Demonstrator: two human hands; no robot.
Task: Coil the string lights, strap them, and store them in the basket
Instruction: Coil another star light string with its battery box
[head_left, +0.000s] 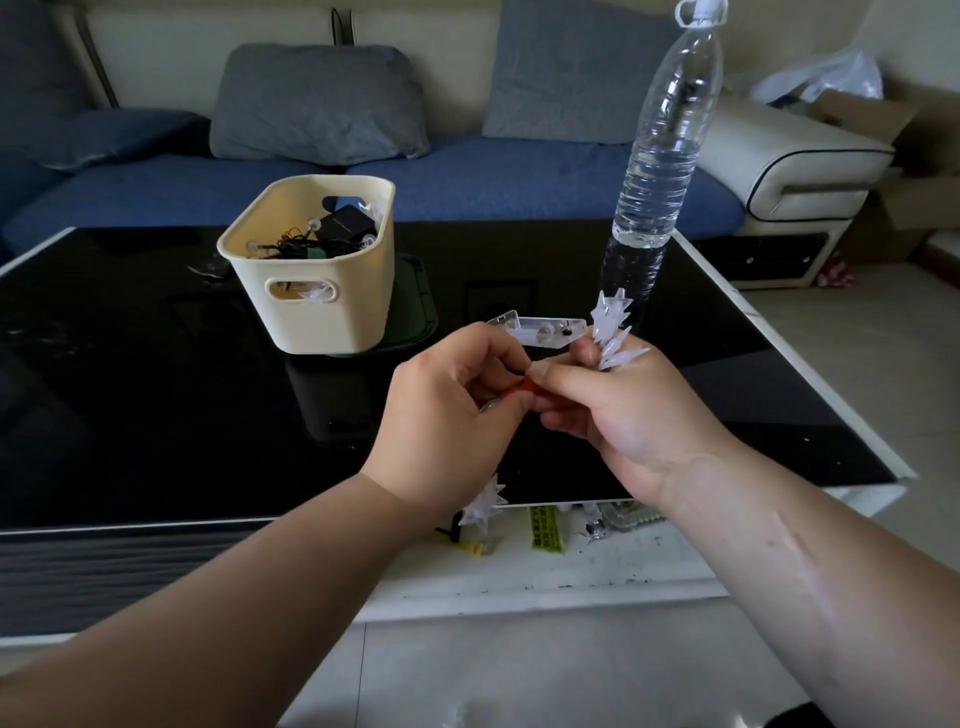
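A bundle of string lights with spiky white star bulbs and a clear battery box is gripped in my right hand above the table's front. My left hand pinches a small red strap against the bundle, thumb to thumb with the right. One more star bulb dangles below my left wrist. The cream basket stands behind my hands, to the left, holding another dark-wired light set with a black box.
A tall clear water bottle stands right behind my right hand. The black glass coffee table has a white rim. A yellow tag and small bits lie on its lower shelf. A blue sofa with grey cushions is beyond.
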